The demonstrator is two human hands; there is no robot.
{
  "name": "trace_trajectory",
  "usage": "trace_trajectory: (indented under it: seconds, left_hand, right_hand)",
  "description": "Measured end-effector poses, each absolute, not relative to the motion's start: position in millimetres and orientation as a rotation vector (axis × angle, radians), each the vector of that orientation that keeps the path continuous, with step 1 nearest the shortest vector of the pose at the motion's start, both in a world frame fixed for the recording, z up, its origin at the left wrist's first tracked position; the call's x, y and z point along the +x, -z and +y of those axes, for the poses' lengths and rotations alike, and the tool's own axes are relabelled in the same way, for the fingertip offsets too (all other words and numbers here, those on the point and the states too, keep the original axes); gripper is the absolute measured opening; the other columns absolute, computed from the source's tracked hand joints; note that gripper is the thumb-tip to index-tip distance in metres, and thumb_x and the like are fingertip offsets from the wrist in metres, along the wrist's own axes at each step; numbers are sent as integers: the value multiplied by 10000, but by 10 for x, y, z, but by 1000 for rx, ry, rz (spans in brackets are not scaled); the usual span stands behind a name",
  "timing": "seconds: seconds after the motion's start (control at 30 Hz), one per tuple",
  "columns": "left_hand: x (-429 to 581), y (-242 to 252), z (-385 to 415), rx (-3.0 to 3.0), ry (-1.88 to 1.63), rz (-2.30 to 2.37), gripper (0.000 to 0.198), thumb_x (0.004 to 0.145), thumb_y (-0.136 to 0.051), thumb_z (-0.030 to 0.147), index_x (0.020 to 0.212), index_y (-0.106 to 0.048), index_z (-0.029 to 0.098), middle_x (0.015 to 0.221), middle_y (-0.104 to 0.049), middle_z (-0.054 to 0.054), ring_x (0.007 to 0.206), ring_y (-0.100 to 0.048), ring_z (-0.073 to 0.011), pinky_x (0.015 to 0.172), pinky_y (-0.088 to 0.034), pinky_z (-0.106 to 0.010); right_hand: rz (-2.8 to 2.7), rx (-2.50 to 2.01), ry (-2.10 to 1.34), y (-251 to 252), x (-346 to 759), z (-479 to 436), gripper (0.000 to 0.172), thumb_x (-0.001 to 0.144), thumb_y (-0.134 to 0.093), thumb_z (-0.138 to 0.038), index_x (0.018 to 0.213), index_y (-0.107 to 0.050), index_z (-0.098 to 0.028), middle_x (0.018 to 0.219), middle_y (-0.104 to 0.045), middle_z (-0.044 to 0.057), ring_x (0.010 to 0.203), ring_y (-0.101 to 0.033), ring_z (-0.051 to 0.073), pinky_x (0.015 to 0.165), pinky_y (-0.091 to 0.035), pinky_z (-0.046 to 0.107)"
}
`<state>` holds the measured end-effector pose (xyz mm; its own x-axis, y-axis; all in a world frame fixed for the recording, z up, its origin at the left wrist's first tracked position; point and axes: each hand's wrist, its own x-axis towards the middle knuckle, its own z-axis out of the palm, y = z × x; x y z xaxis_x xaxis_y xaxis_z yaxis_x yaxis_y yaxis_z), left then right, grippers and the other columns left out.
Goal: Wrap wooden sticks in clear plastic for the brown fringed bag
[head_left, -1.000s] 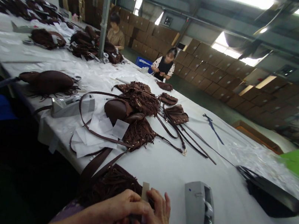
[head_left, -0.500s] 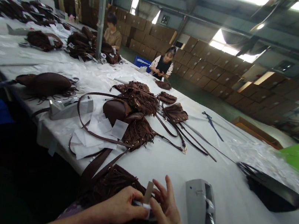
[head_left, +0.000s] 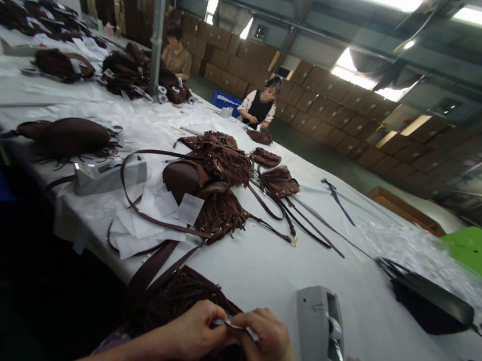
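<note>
Low in the head view, my left hand (head_left: 194, 330) is closed, thumb and fingers pinching the near end of a small pale strip (head_left: 241, 328). My right hand (head_left: 268, 347) has its fingers closed on the same strip from the other side. Its exact kind cannot be made out, as my fingers cover most of it. Beneath both hands lies a dark brown fringed bag (head_left: 181, 292), its strap (head_left: 150, 269) running up toward the table edge. Just right of my right hand, a grey tape dispenser (head_left: 315, 318) rests on the white table.
More brown fringed bags (head_left: 222, 214) with looping straps lie ahead, beside white paper sheets (head_left: 144, 220). A second tape dispenser (head_left: 110, 176) is near the left edge. At the right are a black bag (head_left: 431, 302) and clear plastic (head_left: 399, 240). Two people (head_left: 258, 108) work across the table.
My right hand's spread fingers have closed onto the strip. A tan piece that stood upright between the hands now lies low, mostly covered by fingers. The view has shifted slightly.
</note>
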<state>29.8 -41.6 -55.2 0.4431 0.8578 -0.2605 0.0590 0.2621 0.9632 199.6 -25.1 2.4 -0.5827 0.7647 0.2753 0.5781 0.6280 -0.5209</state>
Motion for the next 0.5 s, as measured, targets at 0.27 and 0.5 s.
trace_trajectory:
  seconds: [0.27,0.5]
  left_hand:
    - [277,564,-415,646,-662,526,339,687,-714,419,851,-603,144,590,-525,44,349,-399,-49,303,-306,-161]
    - [298,547,-420,347,-523,571,350,697,-726,449,761,-539,160,565,-496,58,322,-266,-2,297,-86,-130]
  right_hand:
    - [-2324,-796,-103,103,2103,-463,212,907,-532,-105,1057,-627,-221,1014,-746,54,922,-707,188,799,-583,316]
    - [-2414,-766,186,314,2237,-542,363,907,-470,-83,1248,-568,-159,1170,-692,114,1113,-639,225,877,-579,379]
